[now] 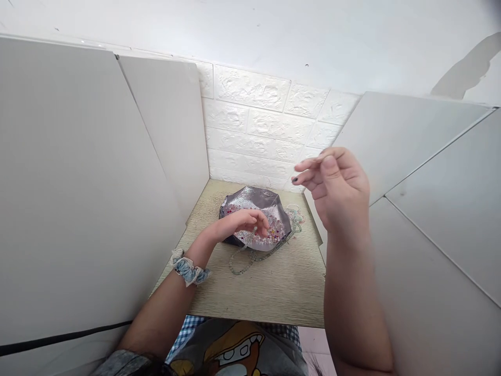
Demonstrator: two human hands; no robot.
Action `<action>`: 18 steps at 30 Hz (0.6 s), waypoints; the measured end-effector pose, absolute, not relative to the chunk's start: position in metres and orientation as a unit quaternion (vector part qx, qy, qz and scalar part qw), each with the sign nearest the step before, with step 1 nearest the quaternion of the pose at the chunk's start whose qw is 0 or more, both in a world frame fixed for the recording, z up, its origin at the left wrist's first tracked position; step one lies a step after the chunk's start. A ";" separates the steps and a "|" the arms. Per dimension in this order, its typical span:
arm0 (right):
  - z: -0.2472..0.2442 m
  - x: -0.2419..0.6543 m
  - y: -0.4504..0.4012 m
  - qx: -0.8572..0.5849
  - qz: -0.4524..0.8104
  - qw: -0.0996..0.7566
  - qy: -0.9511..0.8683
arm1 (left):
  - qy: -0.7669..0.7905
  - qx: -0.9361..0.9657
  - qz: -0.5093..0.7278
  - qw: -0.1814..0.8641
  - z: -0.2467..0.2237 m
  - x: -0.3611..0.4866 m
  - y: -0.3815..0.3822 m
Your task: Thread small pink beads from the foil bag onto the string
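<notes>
Over a dark shiny bag spread with many small colourful beads, my left hand hangs with curled fingers; a bit of beaded strand shows at its fingertips. Strung pale green beads loop on the wood in front of the bag, and more bead strings lie at its right edge. My right hand is raised well above the table on the right, thumb pressed to the index finger. Whatever it pinches is too fine to make out. A blue and white scrunchie circles my left wrist.
The light wooden tabletop ends at a front edge near my lap. Tall pale panels stand close on the left and right. A white brick-patterned wall rises behind.
</notes>
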State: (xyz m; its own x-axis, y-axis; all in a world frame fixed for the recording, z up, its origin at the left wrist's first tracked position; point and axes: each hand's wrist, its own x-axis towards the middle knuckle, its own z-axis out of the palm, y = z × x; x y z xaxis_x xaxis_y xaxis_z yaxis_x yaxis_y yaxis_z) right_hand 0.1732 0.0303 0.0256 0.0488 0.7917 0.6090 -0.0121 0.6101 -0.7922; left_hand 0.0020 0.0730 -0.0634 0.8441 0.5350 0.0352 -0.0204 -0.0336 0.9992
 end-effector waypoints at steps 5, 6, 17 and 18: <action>0.028 0.178 0.031 -0.360 0.355 0.565 -0.651 | 0.179 0.744 0.217 0.607 -0.059 0.004 0.072; 0.028 0.178 0.032 -0.371 0.359 0.555 -0.652 | 0.180 0.742 0.212 0.610 -0.059 0.004 0.071; -0.058 0.227 0.073 -0.766 0.157 0.135 -0.609 | 0.180 0.558 0.348 0.732 -0.064 -0.007 0.072; -0.071 0.228 0.073 -0.767 0.168 0.111 -0.609 | 0.180 0.549 0.361 0.732 -0.063 -0.008 0.073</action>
State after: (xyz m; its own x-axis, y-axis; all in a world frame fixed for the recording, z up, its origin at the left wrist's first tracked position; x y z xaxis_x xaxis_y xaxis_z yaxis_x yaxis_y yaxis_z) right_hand 0.2284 0.0728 -0.0705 0.2025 0.9717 -0.1216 0.8970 -0.2339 -0.3750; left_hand -0.0084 0.0727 -0.0629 0.6746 0.7262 0.1329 -0.3303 0.1358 0.9341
